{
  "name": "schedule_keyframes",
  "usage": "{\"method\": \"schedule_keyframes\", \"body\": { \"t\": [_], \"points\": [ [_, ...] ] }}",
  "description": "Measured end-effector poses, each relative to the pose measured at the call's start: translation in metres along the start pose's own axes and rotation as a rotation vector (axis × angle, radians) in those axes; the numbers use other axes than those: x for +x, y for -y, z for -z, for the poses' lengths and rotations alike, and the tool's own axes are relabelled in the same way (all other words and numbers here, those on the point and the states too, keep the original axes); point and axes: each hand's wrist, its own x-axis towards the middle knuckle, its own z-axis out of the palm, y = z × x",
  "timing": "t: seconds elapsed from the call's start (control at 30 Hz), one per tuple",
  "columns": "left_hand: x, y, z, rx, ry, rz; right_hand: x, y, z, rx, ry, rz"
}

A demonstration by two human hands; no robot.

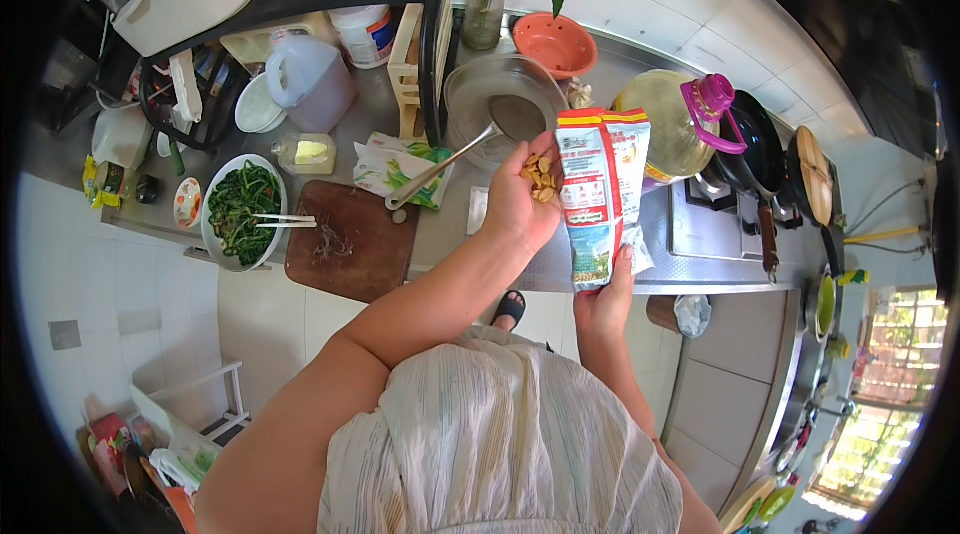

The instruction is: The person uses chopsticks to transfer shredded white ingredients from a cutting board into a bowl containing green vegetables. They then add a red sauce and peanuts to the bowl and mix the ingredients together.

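Cupped palm up, my left hand [525, 204] holds a small heap of yellow-brown bean-like snack pieces [540, 178]. Just to its right, my right hand [611, 301] grips the lower end of a printed red, white and blue snack bag [592, 211], which stands upright beside the palm. The bag's opening cannot be made out. Behind my left hand is a clear round bowl [469, 95] with a metal ladle [442, 170] lying from it towards the counter. A small white packet [478, 210] lies by my left wrist.
Left on the counter are a brown cutting board [360, 264], a bowl of cooked greens [244, 215] with chopsticks [289, 221], and a jug [311, 84]. An orange basket [555, 46] stands behind. At right are a large oil bottle [667, 121], a gas stove [709, 223] and a wok [754, 151].
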Motion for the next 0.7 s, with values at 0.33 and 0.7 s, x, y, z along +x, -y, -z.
{"method": "schedule_keyframes", "body": {
  "t": [0.33,0.7],
  "points": [
    [0.024,0.005,0.022,-0.018,-0.032,0.010,0.025,0.012,0.005,-0.415,0.103,0.352],
    [0.040,0.005,0.032,0.037,-0.118,0.006,0.031,0.013,0.010,-0.528,0.160,0.410]
  ]
}}
